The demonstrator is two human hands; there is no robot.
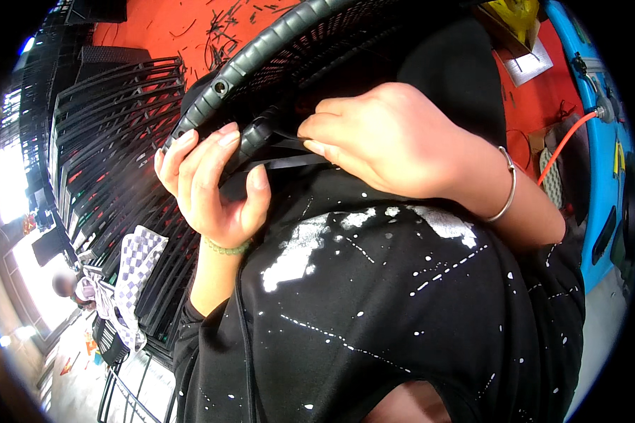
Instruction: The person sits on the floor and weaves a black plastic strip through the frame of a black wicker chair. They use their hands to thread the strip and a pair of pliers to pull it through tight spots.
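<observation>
Head view: we are handling a black strip (293,161) beside the rim (254,58) of a woven piece (282,67), which is sitting at the upper centre. Our right hand (395,141) seems to be pinching the strip; our left hand (212,190) is curling loosely by the rim, its thumb standing apart. We are probably threading or tightening, so the next move is likely calling for even tension and a steady rim. Stacked frames (120,141) are crowding the left, our shirt (374,282) is limiting room below, and a blue machine (600,233) is bordering the far right.
</observation>
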